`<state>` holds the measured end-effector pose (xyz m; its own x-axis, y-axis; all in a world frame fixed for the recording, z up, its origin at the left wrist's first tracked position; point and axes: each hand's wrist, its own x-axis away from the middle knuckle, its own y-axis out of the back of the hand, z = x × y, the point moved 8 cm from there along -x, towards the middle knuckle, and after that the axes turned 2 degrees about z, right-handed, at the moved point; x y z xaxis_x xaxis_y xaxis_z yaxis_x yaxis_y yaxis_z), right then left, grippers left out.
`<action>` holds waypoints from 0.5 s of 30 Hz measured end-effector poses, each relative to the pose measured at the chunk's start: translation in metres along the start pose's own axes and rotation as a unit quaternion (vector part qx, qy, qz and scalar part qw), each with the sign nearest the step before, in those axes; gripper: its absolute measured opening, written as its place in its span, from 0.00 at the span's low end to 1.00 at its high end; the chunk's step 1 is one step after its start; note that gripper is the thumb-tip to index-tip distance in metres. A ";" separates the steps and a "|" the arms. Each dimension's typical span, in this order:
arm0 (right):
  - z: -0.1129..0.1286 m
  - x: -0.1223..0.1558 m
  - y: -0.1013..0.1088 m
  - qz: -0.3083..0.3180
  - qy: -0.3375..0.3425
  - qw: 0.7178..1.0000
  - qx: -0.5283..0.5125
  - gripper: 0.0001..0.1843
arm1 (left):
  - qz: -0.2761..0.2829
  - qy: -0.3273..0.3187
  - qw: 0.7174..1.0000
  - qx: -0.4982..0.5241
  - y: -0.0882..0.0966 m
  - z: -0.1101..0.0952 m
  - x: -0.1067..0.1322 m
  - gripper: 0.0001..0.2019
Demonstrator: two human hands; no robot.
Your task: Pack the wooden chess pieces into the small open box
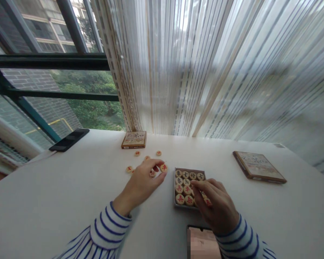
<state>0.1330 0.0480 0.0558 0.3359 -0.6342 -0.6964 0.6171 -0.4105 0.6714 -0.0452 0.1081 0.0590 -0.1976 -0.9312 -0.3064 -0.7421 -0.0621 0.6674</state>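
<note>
My left hand rests on the white table, fingers pinched round a round wooden chess piece with a red mark. Other loose pieces lie just beyond it. My right hand lies over the right part of a small open box filled with rows of pieces, fingertips curled onto a piece in the middle row. Both sleeves are white with blue stripes.
A box lid sits at the table's far edge by the curtain. A flat folded board lies at the right. One phone is at the far left, another near the front edge. Window and striped curtain stand behind.
</note>
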 end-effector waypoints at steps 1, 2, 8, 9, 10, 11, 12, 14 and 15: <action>0.000 -0.001 0.002 -0.008 -0.006 1.000 -0.005 0.08 | 0.002 -0.010 0.999 0.037 -0.008 -0.009 0.004 0.12; 0.000 -0.001 0.005 -0.017 -0.013 1.000 -0.012 0.08 | 0.014 -0.018 0.997 0.078 -0.017 -0.015 0.009 0.12; -0.003 -0.003 0.010 -0.003 -0.056 0.992 -0.110 0.11 | 0.059 0.046 0.951 0.299 -0.064 -0.013 0.032 0.14; -0.002 -0.003 0.009 0.003 -0.057 0.990 -0.131 0.12 | 0.062 0.056 0.942 0.325 -0.069 -0.011 0.035 0.15; -0.001 -0.003 0.009 0.007 -0.059 0.987 -0.151 0.13 | 0.066 0.065 0.932 0.349 -0.072 -0.009 0.037 0.15; -0.001 -0.003 0.009 0.011 -0.060 0.984 -0.169 0.13 | 0.069 0.073 0.923 0.371 -0.075 -0.008 0.038 0.15; 0.000 -0.003 0.008 0.016 -0.063 0.981 -0.185 0.13 | 0.071 0.081 0.914 0.391 -0.076 -0.007 0.040 0.15; 0.000 -0.003 0.005 0.026 -0.071 0.974 -0.214 0.13 | 0.068 0.095 0.901 0.417 -0.077 -0.006 0.041 0.14; 0.000 -0.003 0.003 0.030 -0.075 0.970 -0.227 0.13 | 0.065 0.101 0.897 0.425 -0.077 -0.006 0.041 0.14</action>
<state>0.1341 0.0483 0.0601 0.2953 -0.7497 -0.5923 0.8613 -0.0595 0.5047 0.0072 0.0724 -0.0009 -0.2610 -0.9623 -0.0766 -0.9588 0.2677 -0.0955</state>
